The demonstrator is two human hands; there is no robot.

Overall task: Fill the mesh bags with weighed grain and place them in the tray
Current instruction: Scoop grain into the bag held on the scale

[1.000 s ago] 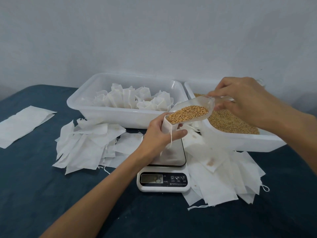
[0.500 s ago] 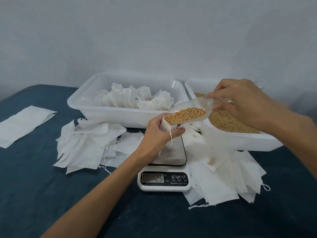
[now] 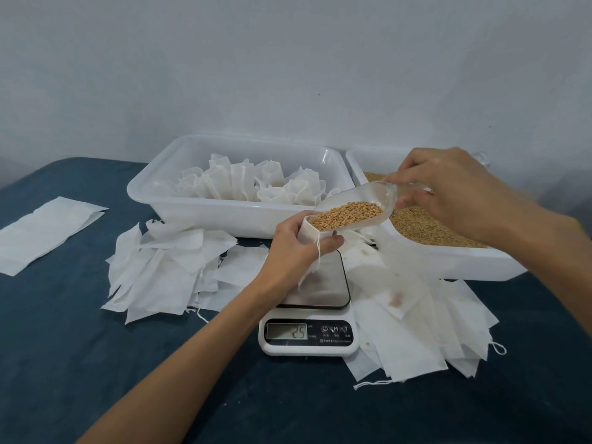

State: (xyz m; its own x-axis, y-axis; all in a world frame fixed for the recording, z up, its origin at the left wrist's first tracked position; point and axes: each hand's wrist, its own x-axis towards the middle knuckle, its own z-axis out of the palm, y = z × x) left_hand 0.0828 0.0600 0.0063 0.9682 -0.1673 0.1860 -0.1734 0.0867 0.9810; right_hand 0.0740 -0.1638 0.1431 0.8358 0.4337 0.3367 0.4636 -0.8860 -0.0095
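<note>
My left hand (image 3: 296,248) grips a white mesh bag (image 3: 309,240) upright over the scale (image 3: 315,302), holding its mouth open. My right hand (image 3: 448,190) holds a clear plastic scoop (image 3: 368,201) by its handle. The scoop is full of brown grain (image 3: 347,214) and its lip lies at the bag's mouth. Behind stands a white tray (image 3: 205,213) with several filled bags (image 3: 253,185). To the right is a white tub of grain (image 3: 426,225).
Piles of empty white bags lie left (image 3: 160,270) and right (image 3: 423,331) of the scale, and a flat stack (image 3: 38,232) sits at the far left. All rests on a dark blue table (image 3: 96,363) against a pale wall.
The scoop of grain has come down a little and moved left, so its lip now reaches the mouth of the bag. My left hand keeps the bag over the scale.
</note>
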